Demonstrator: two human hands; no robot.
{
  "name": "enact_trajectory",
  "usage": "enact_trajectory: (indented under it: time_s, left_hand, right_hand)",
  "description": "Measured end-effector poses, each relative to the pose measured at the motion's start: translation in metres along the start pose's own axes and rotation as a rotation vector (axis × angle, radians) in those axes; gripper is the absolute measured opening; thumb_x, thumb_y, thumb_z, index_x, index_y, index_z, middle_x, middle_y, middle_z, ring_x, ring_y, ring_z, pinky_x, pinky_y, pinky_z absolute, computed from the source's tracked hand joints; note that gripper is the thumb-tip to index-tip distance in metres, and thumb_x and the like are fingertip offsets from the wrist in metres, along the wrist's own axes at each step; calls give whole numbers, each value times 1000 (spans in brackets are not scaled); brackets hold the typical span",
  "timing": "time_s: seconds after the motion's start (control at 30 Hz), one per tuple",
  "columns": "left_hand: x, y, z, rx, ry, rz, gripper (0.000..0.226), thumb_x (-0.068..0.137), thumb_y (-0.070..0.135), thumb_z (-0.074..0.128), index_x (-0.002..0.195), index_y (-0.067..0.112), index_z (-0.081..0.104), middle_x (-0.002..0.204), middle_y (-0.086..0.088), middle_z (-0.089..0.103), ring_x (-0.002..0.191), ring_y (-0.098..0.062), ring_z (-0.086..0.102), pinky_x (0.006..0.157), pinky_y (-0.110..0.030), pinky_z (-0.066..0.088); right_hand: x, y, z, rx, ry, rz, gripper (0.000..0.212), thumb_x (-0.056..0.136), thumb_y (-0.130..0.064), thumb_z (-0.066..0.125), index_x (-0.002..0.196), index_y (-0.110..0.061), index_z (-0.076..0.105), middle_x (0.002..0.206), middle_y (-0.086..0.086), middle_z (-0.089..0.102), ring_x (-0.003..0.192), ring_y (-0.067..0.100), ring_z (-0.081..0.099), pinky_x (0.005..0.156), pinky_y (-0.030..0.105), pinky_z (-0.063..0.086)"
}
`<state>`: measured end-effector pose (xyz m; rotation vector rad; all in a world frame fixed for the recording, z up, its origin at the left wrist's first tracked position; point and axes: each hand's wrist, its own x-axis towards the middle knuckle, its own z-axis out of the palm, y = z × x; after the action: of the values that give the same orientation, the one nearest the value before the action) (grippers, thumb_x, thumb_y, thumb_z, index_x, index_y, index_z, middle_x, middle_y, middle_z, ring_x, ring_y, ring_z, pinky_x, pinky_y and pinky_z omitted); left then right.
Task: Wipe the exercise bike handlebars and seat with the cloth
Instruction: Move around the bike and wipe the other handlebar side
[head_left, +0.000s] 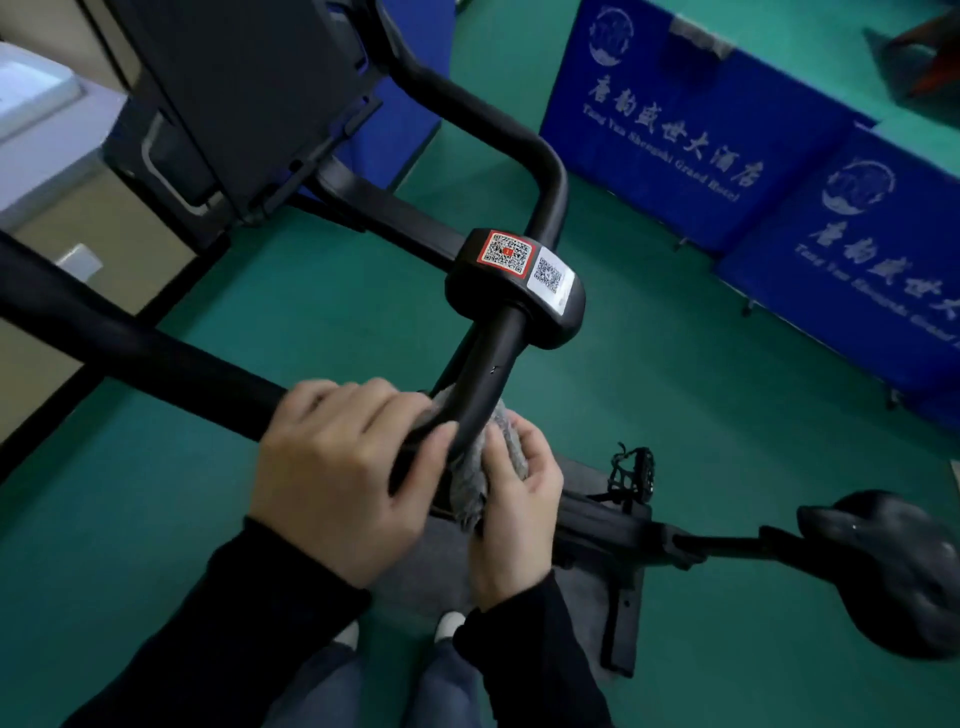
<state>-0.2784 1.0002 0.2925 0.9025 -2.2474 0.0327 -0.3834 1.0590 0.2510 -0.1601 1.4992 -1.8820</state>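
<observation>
Gripping the black tubular handlebar (488, 374) is the left hand (337, 478); the right hand (519, 512) holds a crumpled grey cloth (470, 491) against it. Blue printed banners (701, 140) stand behind.

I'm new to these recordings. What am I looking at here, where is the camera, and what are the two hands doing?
This is a single picture from a wide-angle camera worn on the person's head. It looks down, so both arms enter from the bottom edge. The black tube is the exercise bike's handlebar, with two QR stickers stuck on it. The left hand grips the handlebar directly. The right hand holds a grey cloth against the bar. The seat is at lower right with no hand on it, and a pedal shows between it and the hands. Below is the green floor, and blue banners stand behind.
</observation>
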Motion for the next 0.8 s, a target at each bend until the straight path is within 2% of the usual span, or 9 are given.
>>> enact_trajectory:
  time_s: [0.1, 0.13, 0.2, 0.27, 0.3, 0.4, 0.5, 0.63, 0.8]
  left_hand:
    - [3, 23, 9, 90, -39, -88, 34, 92, 41, 51, 90, 13, 69, 75, -1, 62, 61, -27, 57, 68, -38, 44]
    - [3, 26, 11, 122, -35, -108, 33, 91, 41, 52, 89, 13, 69, 74, -1, 62, 59, -26, 57, 67, -37, 43]
    - [3, 26, 14, 160, -21, -121, 31, 90, 41, 55, 89, 14, 70, 72, 1, 63, 58, -24, 57, 65, -37, 41]
    - [1, 26, 15, 171, -3, -115, 30, 89, 40, 58, 88, 13, 71, 72, 2, 64, 58, -22, 59, 64, -35, 39]
    - [0, 26, 15, 173, 3, -111, 30, 89, 40, 59, 87, 13, 72, 72, 2, 65, 59, -21, 60, 64, -35, 38]
    - [1, 26, 14, 175, 3, -124, 30, 89, 39, 59, 86, 13, 73, 74, 2, 66, 60, -20, 61, 65, -33, 36]
    - [1, 27, 13, 168, 1, -135, 29, 88, 40, 60, 86, 13, 73, 75, 2, 66, 60, -20, 60, 65, -32, 35]
    - [1, 29, 12, 138, -24, -172, 28, 87, 42, 60, 85, 16, 72, 74, 4, 64, 60, -19, 59, 65, -33, 36]
    - [2, 31, 10, 111, -50, -219, 33, 88, 45, 55, 81, 17, 70, 71, 4, 63, 60, -19, 59, 65, -32, 35]
  right_hand:
    - [3, -8, -12, -129, -42, -75, 12, 86, -14, 64, 95, -7, 62, 89, 12, 66, 81, 21, 62, 80, 39, 52]
    - [5, -12, -14, -135, -18, -97, 6, 89, -10, 63, 95, -10, 62, 90, 10, 67, 82, 20, 64, 81, 40, 53]
    - [12, -16, -15, -157, 69, -180, 12, 90, -8, 62, 95, -19, 62, 92, 3, 69, 86, 16, 67, 81, 35, 54]
    - [14, -21, -9, -203, 110, -356, 16, 90, -8, 63, 93, -24, 62, 90, -5, 68, 86, 10, 67, 78, 25, 52]
    - [13, -23, -4, -249, 91, -473, 15, 88, -7, 64, 92, -22, 63, 92, -4, 68, 89, 11, 66, 79, 24, 52]
    - [5, -21, 1, -431, -45, -836, 14, 83, -1, 67, 95, -6, 67, 102, 6, 66, 100, 20, 63, 90, 30, 49]
    - [29, -30, -6, -573, -211, -1029, 12, 81, 6, 69, 93, 4, 70, 101, 10, 68, 100, 25, 61, 92, 31, 48]
    - [59, -53, -8, -724, -369, -1056, 13, 84, 7, 66, 96, 2, 68, 105, 7, 68, 104, 24, 56, 93, 38, 48]
    - [60, -75, -13, -830, -678, -1085, 15, 86, 5, 63, 98, -2, 68, 105, -8, 60, 105, 24, 59, 94, 28, 48]
